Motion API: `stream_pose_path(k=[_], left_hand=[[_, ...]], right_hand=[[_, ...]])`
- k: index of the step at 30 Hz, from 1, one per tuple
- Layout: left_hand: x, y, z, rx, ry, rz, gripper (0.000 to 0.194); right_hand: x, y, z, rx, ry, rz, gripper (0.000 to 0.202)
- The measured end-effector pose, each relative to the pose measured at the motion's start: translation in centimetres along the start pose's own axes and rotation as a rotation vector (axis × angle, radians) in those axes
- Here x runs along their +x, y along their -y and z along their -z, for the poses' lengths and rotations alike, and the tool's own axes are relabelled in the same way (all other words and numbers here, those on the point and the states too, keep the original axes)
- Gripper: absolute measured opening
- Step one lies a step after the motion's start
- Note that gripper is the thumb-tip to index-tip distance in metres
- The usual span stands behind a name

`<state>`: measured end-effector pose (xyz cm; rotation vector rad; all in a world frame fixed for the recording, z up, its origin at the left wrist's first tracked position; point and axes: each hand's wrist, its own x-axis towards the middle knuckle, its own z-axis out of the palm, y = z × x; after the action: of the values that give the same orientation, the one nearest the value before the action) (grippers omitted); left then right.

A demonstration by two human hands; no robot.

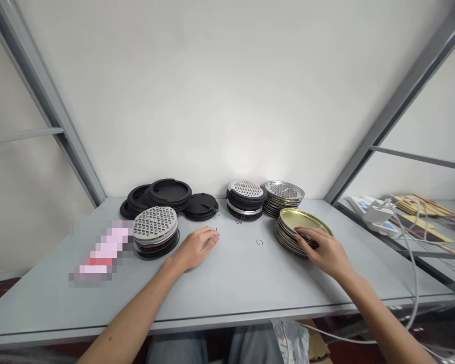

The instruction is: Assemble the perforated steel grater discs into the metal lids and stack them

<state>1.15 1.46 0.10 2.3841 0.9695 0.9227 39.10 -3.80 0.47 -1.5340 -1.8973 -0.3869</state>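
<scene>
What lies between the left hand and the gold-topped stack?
The head view shows a small wire ring between the left hand and the gold-topped stack.

Under the fingers of the right hand (320, 248) I can see a shiny gold-coloured round metal disc with a raised rim (303, 218), lying face up. The hand covers its near right part; a small dark mark shows by the rim, on the side away from the grip. Directly beneath it sits a stack of thin round metal discs (285, 239), their edges showing as close rings. A tiny dark sliver (216, 229) pokes up at the pinched fingertips of the left hand (198, 247), too small to make out.
</scene>
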Motion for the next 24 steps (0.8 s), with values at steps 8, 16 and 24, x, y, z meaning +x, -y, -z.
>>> stream_pose_path(k=[8, 16, 24], left_hand=[[-0.3, 0.0, -0.4, 0.017, -0.080, -0.041, 0.026], [-0.3, 0.9, -0.6, 0.062, -0.194, 0.003, 0.024], [-0.1, 1.0, -0.3, 0.019, -0.268, 0.033, 0.028]], right_hand=[[10.0, 6.3, -2.1, 0.074, 0.054, 0.105, 0.038], [14.6, 8.9, -6.4, -0.150, 0.313, 0.188, 0.045], [16.3, 9.2, -3.8, -0.277, 0.215, 0.211, 0.032]])
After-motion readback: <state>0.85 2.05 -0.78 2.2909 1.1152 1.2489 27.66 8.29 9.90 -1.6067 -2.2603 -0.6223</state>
